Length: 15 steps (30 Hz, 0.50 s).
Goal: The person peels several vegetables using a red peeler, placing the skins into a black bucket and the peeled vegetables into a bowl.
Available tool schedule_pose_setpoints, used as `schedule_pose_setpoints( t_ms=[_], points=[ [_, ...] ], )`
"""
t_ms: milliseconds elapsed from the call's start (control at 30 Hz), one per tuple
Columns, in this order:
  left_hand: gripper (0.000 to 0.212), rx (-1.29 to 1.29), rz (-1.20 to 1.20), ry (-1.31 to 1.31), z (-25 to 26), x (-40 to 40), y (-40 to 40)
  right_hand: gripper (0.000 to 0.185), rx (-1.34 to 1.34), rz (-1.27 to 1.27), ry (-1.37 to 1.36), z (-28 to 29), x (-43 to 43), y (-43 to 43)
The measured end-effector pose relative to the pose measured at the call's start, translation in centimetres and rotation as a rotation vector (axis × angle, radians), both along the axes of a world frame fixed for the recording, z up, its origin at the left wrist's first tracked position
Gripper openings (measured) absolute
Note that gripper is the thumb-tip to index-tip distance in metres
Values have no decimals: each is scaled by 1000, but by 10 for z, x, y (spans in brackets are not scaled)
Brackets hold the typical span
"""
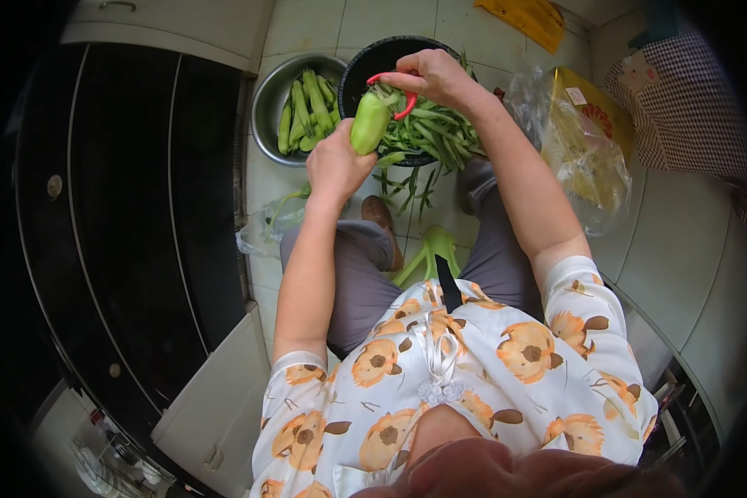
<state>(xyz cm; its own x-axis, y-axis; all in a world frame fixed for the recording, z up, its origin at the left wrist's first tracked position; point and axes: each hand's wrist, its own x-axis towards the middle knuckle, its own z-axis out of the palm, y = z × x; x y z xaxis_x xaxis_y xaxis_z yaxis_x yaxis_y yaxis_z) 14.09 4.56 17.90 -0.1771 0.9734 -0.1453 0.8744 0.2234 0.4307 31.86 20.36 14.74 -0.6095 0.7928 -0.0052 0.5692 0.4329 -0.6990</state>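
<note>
My left hand (338,163) grips the lower end of a pale green, peeled, gourd-like vegetable (371,122). At the vegetable's upper end, my right hand (434,76) holds a red-handled peeler (409,104); its blade is hard to make out among pale peel strips. Both hands are above a black tub (361,59) heaped with green peelings (436,134). Left of it, a stainless steel bowl (263,134) contains several long green vegetables (311,103). I cannot tell exactly which kind the vegetables are.
Loose peelings (414,187) hang over the tub's near rim and lie on the tiled floor. A green plastic stool (439,239) shows between my legs. Clear plastic bags lie at left (274,224) and over a yellow box (604,140) at right. Black cabinet doors (131,187) line the left.
</note>
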Motion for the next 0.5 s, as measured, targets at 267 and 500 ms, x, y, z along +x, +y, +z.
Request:
schedule_pose_setpoints(
  t_ms=[267, 500],
  points=[
    [44, -94, -14, -461, -6, -11, 7, 46, 32, -20, 206, 17, 5, 2],
    [51, 24, -71, -567, -8, -14, 11, 53, 312, -164, -108, 0, 29, 30]
  ],
)
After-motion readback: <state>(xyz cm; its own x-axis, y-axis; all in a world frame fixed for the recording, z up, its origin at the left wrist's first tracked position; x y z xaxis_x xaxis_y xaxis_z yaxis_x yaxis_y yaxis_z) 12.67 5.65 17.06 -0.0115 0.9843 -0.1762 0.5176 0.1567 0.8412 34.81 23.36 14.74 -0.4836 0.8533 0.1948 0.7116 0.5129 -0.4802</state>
